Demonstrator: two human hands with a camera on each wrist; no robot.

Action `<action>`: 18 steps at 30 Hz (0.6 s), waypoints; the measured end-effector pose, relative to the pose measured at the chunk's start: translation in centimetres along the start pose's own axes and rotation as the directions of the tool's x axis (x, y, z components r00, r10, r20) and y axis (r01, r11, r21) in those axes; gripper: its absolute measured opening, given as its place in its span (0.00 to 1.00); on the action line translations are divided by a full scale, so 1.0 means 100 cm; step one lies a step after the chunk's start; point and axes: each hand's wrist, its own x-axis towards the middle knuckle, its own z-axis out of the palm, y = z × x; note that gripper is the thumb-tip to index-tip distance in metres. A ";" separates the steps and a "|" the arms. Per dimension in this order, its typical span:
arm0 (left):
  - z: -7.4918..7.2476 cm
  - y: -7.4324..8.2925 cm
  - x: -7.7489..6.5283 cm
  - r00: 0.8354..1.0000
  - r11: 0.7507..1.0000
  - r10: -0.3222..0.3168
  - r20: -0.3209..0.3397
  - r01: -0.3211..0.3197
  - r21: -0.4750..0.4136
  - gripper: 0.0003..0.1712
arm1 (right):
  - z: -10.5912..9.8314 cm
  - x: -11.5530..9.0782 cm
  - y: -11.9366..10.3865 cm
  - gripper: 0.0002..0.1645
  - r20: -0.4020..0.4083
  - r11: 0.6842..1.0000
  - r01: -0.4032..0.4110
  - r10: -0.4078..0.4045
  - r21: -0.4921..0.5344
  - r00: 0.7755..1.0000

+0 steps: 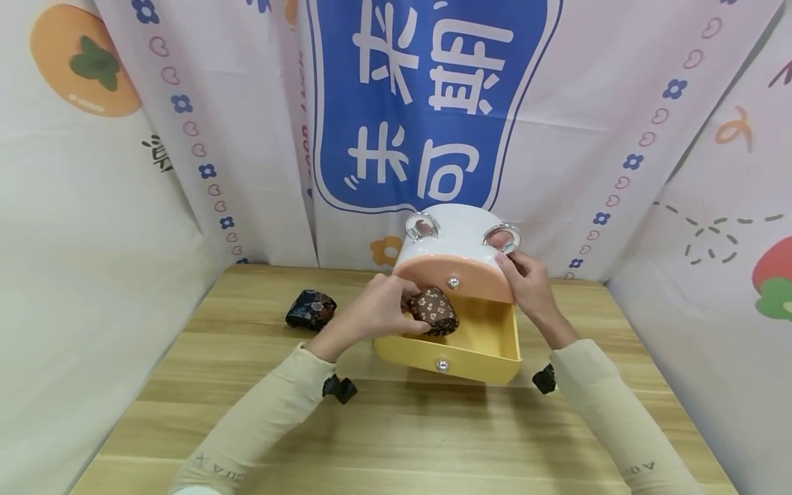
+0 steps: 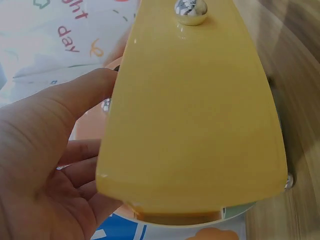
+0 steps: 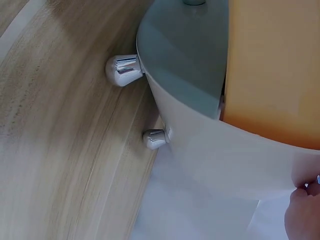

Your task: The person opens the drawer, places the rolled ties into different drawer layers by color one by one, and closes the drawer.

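In the head view a small drawer box (image 1: 459, 232) with a white shell and ring-shaped ears stands at the back of the table. Its yellow drawer (image 1: 442, 357) is pulled out, beneath a closed peach drawer (image 1: 433, 269). A brown flower-patterned fabric roll (image 1: 436, 309) is pinched by my left hand (image 1: 385, 306) over the yellow drawer. That hand (image 2: 55, 145) shows left of the drawer front (image 2: 192, 110) in the left wrist view, where the drawer hides the roll. My right hand (image 1: 531, 283) grips the box's right side near the ear.
A dark flower-patterned fabric roll (image 1: 311, 309) lies on the wooden table (image 1: 396, 440) to the left. The right wrist view shows a grey-green drawer (image 3: 185, 55) and silver feet (image 3: 124, 70) under the box. Printed cloth walls (image 1: 557, 137) enclose the table's back and sides.
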 end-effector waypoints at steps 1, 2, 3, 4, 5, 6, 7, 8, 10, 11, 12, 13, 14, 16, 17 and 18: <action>0.002 0.000 0.002 1.000 1.000 0.004 0.002 -0.004 0.012 0.19 | 0.000 0.000 0.000 0.30 -0.003 1.000 -0.001 0.001 0.005 1.000; 0.003 0.001 0.004 1.000 1.000 0.011 0.005 -0.011 0.022 0.19 | 0.001 0.001 0.000 0.30 -0.005 1.000 -0.004 0.004 0.009 1.000; 0.005 0.001 0.006 1.000 0.999 0.019 0.008 -0.019 0.031 0.19 | 0.001 0.001 0.001 0.30 -0.010 1.000 -0.003 0.004 0.014 1.000; 0.007 0.001 0.009 1.000 0.999 0.028 0.012 -0.029 0.040 0.19 | 0.001 0.001 0.002 0.30 -0.014 1.000 -0.002 0.002 0.017 1.000; 0.008 0.002 0.011 0.999 0.998 0.034 0.018 -0.035 0.043 0.19 | 0.001 0.002 0.002 0.29 -0.017 1.000 0.000 0.001 0.018 1.000; 0.010 0.002 0.013 0.999 0.998 0.039 0.026 -0.040 0.046 0.19 | 0.001 0.002 0.004 0.29 -0.017 1.000 0.004 -0.004 0.019 1.000; 0.011 0.003 0.015 0.998 0.998 0.048 0.033 -0.049 0.050 0.20 | 0.001 0.002 0.004 0.29 -0.018 1.000 0.006 -0.005 0.024 1.000; 0.013 0.003 0.017 0.998 0.997 0.051 0.040 -0.053 0.052 0.20 | 0.001 0.003 0.005 0.29 -0.019 1.000 0.012 -0.011 0.024 1.000; 0.017 0.003 0.020 0.997 0.997 0.058 0.056 -0.061 0.057 0.20 | 0.001 0.003 0.006 0.28 -0.021 1.000 0.024 -0.023 0.021 1.000; 0.018 0.004 0.021 0.996 0.996 0.062 0.064 -0.066 0.060 0.21 | 0.001 0.003 0.007 0.28 -0.021 1.000 0.025 -0.024 0.017 0.999; 0.020 0.004 0.022 0.995 0.995 0.065 0.070 -0.070 0.071 0.21 | 0.001 0.003 0.007 0.28 -0.022 1.000 0.027 -0.027 0.012 0.999; 0.022 0.004 0.023 0.995 0.994 0.068 0.077 -0.074 0.079 0.22 | 0.001 0.003 0.007 0.27 -0.025 1.000 0.027 -0.027 0.007 0.999; 0.023 0.004 0.023 0.994 0.994 0.067 0.083 -0.074 0.086 0.22 | 0.001 0.002 0.007 0.27 -0.028 1.000 0.027 -0.027 0.004 0.999; 0.025 0.005 0.025 0.993 0.992 0.069 0.094 -0.079 0.100 0.23 | 0.001 0.002 0.007 0.28 -0.030 1.000 0.020 -0.020 0.001 0.999; 0.025 0.006 0.025 0.993 0.991 0.068 0.098 -0.079 0.106 0.23 | 0.001 0.002 0.007 0.28 -0.031 1.000 0.020 -0.020 0.001 0.999; 0.025 0.007 0.025 0.993 0.990 0.065 0.101 -0.077 0.114 0.23 | 0.001 0.002 0.006 0.28 -0.032 1.000 0.021 -0.021 0.005 0.999</action>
